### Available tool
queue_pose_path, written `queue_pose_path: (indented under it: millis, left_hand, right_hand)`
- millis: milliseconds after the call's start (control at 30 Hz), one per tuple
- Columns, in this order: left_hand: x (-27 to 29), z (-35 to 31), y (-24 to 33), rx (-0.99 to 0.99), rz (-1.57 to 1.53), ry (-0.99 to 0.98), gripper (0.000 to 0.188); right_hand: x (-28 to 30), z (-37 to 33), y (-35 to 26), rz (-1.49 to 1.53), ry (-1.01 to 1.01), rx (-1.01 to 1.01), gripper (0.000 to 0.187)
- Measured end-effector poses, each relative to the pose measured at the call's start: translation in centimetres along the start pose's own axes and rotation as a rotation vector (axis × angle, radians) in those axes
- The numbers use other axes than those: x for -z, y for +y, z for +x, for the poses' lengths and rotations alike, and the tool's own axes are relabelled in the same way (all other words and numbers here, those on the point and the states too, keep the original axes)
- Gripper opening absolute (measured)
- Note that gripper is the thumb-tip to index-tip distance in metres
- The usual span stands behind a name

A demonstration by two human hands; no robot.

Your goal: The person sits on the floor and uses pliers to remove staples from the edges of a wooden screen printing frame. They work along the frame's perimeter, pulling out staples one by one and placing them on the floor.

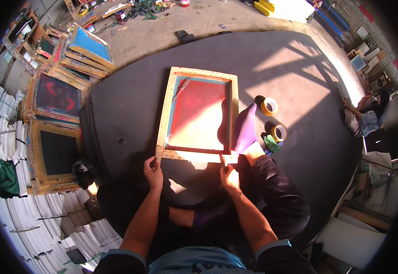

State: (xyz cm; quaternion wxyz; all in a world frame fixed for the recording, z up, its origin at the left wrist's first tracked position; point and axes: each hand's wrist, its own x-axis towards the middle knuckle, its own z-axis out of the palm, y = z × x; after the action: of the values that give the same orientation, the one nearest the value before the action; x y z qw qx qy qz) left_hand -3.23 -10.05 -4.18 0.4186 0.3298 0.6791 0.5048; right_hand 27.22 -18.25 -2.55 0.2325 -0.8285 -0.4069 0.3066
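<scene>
A wooden screen-printing frame [165, 109] with red mesh [194, 102] and a blue-green border lies tilted slightly in front of me. Sunlight crosses the lower part of the mesh. My left hand [153, 174] pinches the near left corner of the wood. At the near right corner, my right hand [229, 178] has its fingers closed on the frame's edge; a small dark bit shows above the fingertips, too small to name. Beside the right rail is my foot in a purple sock [246, 128].
Two rolls of yellow tape [269, 106] and a green cloth [270, 143] rest on the dark mat [130, 100] to the right. Stacked screen frames [55, 98] and white paper bundles [48, 221] line the left. Another person [370, 114] sits at the far right.
</scene>
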Motion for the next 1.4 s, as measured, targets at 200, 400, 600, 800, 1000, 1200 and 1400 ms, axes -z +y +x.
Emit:
queue_pose_path:
  millis: [200, 400, 600, 800, 1000, 1200, 1400]
  left_hand:
    - [0.0, 0.3, -0.7, -0.325, 0.273, 0.172, 0.021]
    - [-0.4, -3.8, 0.9, -0.367, 0.142, -0.321, 0.025]
    - [-0.8, -5.1, 0.1, -0.252, 0.075, -0.581, 0.015]
    - [0.4, -4.4, 2.2, -0.057, -0.029, -0.538, 0.019]
    - [1.1, -3.4, 2.8, -0.081, -0.062, -0.453, 0.024]
    - [4.4, 2.2, 1.8, 0.118, -0.266, 0.108, 0.034]
    - [5.7, 5.0, 1.0, 0.342, -0.213, 0.371, 0.035]
  right_hand:
    - [0.0, 0.8, 1.9, 0.224, -0.177, -0.009, 0.028]
    - [-1.0, -4.6, -4.3, 0.107, -0.435, 0.130, 0.031]
    - [-3.1, -7.6, -8.7, 0.187, -0.679, 0.098, 0.031]
    - [-2.6, -7.6, -11.1, 0.341, -0.839, -0.044, 0.032]
    - [-3.5, -6.8, -13.3, 0.483, -0.964, -0.042, 0.035]
    - [-3.6, -6.5, -11.4, 0.494, -0.950, -0.104, 0.045]
    - [-0.7, -3.2, -3.6, 0.278, -0.643, -0.161, 0.034]
